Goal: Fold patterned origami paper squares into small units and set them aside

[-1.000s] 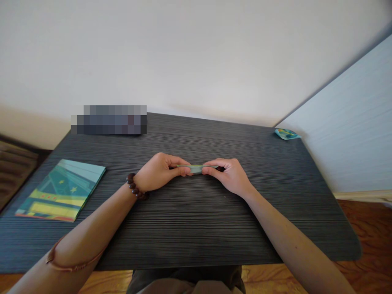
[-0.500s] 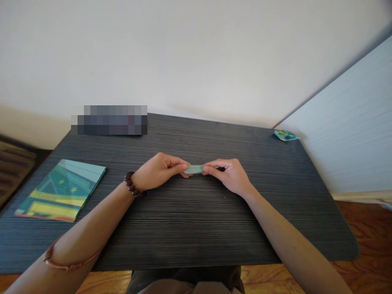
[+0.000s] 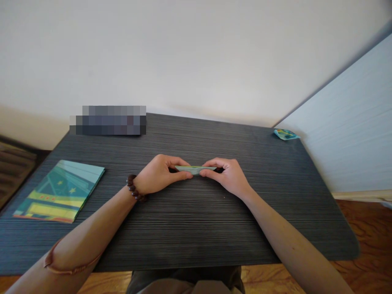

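Note:
Between my two hands is a small folded piece of paper [image 3: 196, 169], pale green with a thin yellow edge along its far side. My left hand [image 3: 162, 173] pinches its left part, the thumb on the near face and the fingers behind. From the other side my right hand [image 3: 228, 173] grips it the same way, the two thumb tips close together near the middle. The paper is held just over the dark table. Parts of the fingers are hidden behind it.
A stack of green and yellow patterned paper sheets [image 3: 59, 192] lies on the dark wood-grain table [image 3: 190, 232] at the left. A blurred-out object [image 3: 110, 121] is at the back left. One folded colourful paper piece [image 3: 286, 134] rests at the back right corner, by the pale panel [image 3: 352, 122].
My fingers have shifted on the paper; the thumbs now press near its middle. More of its length shows, with a yellow edge visible along the top.

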A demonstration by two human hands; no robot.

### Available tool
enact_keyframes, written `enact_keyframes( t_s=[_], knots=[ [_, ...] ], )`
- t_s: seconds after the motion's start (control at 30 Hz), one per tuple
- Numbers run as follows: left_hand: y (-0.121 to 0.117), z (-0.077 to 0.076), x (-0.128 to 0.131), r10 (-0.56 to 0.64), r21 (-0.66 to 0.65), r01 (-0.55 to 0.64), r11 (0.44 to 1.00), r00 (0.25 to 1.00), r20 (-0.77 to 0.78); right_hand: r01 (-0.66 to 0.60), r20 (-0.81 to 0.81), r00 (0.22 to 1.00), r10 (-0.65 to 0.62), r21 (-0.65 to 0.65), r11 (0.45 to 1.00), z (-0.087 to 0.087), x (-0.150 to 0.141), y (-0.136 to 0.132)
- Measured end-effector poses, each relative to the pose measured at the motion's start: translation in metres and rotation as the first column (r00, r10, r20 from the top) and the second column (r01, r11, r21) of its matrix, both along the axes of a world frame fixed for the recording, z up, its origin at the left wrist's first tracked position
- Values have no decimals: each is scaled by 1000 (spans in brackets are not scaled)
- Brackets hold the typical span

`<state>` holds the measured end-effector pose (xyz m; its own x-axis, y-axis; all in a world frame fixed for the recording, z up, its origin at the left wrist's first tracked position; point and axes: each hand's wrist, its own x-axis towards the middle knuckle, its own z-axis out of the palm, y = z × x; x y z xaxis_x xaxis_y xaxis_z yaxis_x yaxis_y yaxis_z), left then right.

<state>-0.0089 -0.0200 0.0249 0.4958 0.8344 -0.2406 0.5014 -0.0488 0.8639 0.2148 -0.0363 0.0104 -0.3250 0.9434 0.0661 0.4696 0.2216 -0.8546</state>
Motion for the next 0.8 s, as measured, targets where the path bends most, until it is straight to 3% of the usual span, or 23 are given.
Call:
enact_keyframes(
  t_s=[0.17, 0.57, 0.8],
  knots=[
    [-1, 0, 3, -22, 219, 42, 975, 995, -92, -2, 24, 1000, 1, 79, 997, -1, -1, -1],
    [-5, 1, 9, -15, 257, 46, 965, 992, -123, -31, 48, 999, 23, 156, 987, -1, -3, -2],
    [-5, -4, 11, -24, 360, 79, 930, 988, -153, -89, 72, 995, 75, 216, 972, -3, -3, -1]
  ],
)
